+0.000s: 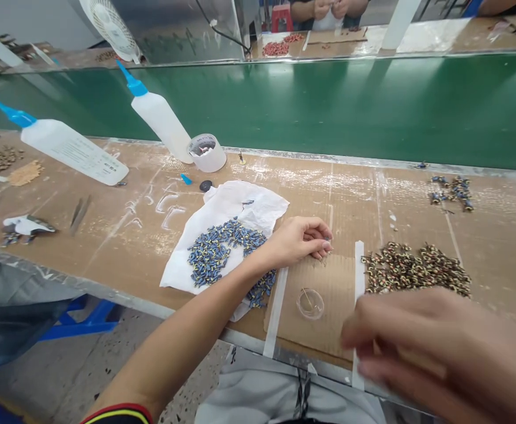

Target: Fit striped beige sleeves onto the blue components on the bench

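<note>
Going by the head view, the left hand [301, 238] is mid-frame, thumb and fingers drawn in close together just over a brown cardboard pad [333, 333]. There might be something tiny at the fingertips, but honestly I can't tell. The right hand [412, 333] is a big blur at lower right, fingers curled, so no clue if it's gripping anything.

The small blue-and-yellow pieces [211, 259] are heaped on a crumpled white paper sheet [222, 203] left of center, partly behind the left forearm. A heap of small dark, cream and reddish curved pieces [417, 268] sits right of center, past a white tape strip [359, 268].

Tips, just my take: pinch bits this small lightly and keep the left wrist steady over the pad. Watch the shallow clear round dish [316, 312] with the thin stick [307, 297] in it, since it's between the hands and a sleeve or knuckle could knock it. I'd also keep that forearm off the paper.
</note>
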Available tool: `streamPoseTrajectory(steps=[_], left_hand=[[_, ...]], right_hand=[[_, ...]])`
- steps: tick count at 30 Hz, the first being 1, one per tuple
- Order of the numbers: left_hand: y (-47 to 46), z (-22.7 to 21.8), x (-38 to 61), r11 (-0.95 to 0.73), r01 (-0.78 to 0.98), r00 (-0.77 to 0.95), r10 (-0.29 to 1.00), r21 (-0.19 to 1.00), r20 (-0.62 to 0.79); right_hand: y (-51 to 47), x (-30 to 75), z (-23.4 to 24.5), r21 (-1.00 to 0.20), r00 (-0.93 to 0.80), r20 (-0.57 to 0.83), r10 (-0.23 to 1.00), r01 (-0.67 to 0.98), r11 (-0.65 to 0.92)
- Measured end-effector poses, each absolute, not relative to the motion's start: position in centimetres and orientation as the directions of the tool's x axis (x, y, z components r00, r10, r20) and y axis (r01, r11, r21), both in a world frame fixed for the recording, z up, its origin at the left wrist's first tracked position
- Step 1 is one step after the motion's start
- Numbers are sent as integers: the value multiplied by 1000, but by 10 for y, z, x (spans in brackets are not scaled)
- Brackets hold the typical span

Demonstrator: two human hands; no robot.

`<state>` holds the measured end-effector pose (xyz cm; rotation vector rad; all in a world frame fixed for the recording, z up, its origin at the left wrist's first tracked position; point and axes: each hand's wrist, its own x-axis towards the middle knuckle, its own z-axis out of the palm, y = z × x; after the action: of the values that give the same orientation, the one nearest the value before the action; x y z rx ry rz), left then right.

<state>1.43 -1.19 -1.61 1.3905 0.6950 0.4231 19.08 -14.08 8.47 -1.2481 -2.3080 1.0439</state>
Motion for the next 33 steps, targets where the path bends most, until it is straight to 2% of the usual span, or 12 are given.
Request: streamPoseTrajectory(steps=[3,8,12,21,27,33], left_hand=[[-11,-14,14,149,128,737,647,980,-195],[-9,-15,13,111,115,748,644,987,-160],[-8,-15,11,57,112,765,633,992,-123],[-8,-21,13,-34,111,787,614,993,-67],[-8,-21,14,-88,126,780,624,988,-44],[-8,-21,13,-62,119,789,612,991,-56]], right_hand=[[-121,186,81,-715,-548,-164,820,639,284],[-117,188,41,-667,-496,-254,830,711,221],[-112,179,31,-723,-455,-215,864,669,172],[-109,164,18,-857,-539,-131,832,484,179],[-106,157,11,-868,-521,-100,848,463,181],[-106,167,18,-831,-524,-55,850,495,252]])
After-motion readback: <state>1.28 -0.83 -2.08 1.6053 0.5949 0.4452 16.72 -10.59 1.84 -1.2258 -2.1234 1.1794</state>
